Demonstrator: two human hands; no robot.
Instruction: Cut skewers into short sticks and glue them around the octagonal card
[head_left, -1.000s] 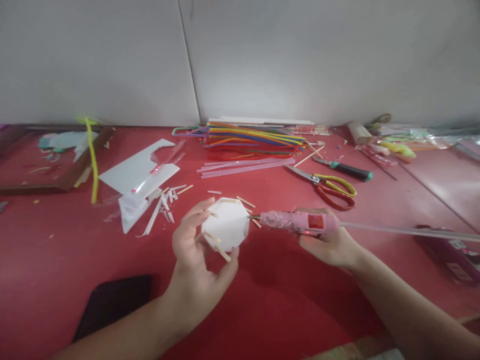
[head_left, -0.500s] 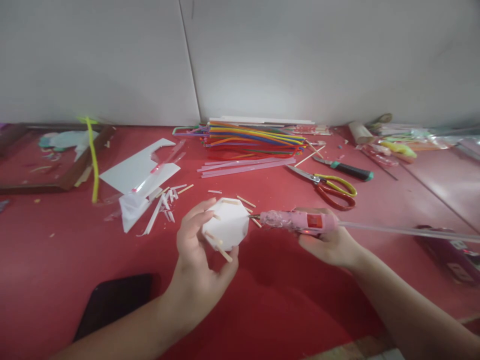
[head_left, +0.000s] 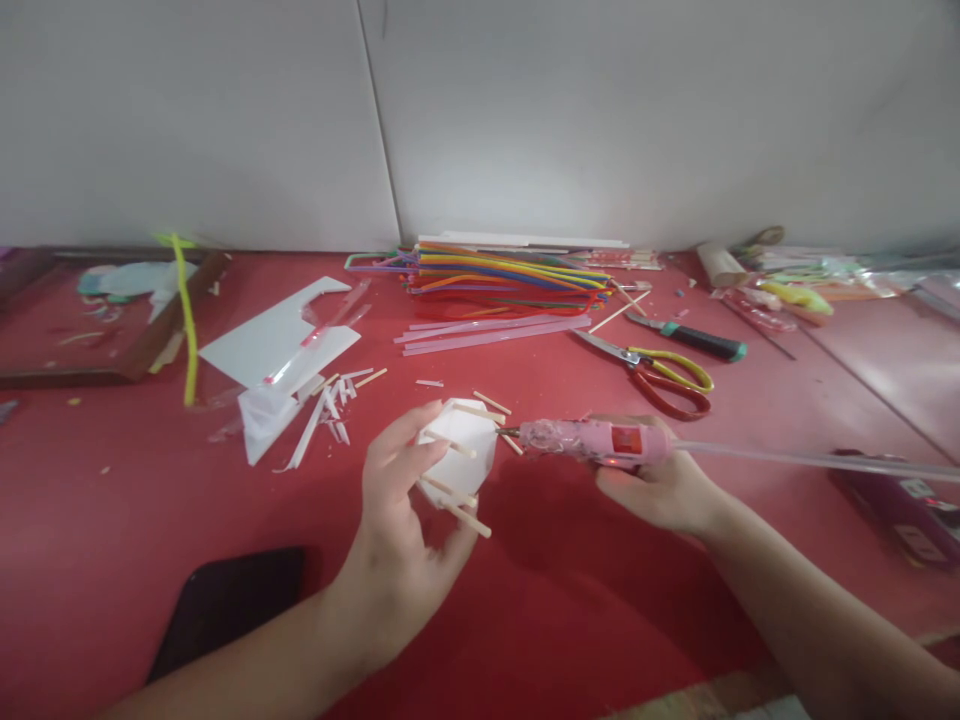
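My left hand (head_left: 397, 500) grips a white polygon-shaped foam piece (head_left: 466, 452) with short wooden sticks standing out of it, tilted so the sticks point right. My right hand (head_left: 660, 485) is closed round a pink hot glue gun (head_left: 592, 441) held level, its metal nozzle touching the right edge of the white piece. A clear glue stick (head_left: 817, 462) runs out of the gun's back toward the right.
On the red table (head_left: 112, 520) lie coloured straws (head_left: 510, 280), red-and-yellow scissors (head_left: 660, 372), a craft knife (head_left: 694, 340), white foam scraps (head_left: 281, 350), loose stick bits, a black phone (head_left: 225, 605) near my left forearm, and a dark box (head_left: 900, 505) at right.
My left hand has turned the white piece, so its flat face now tips away and the sticks show pointing right. The glue gun has stayed almost still at its edge.
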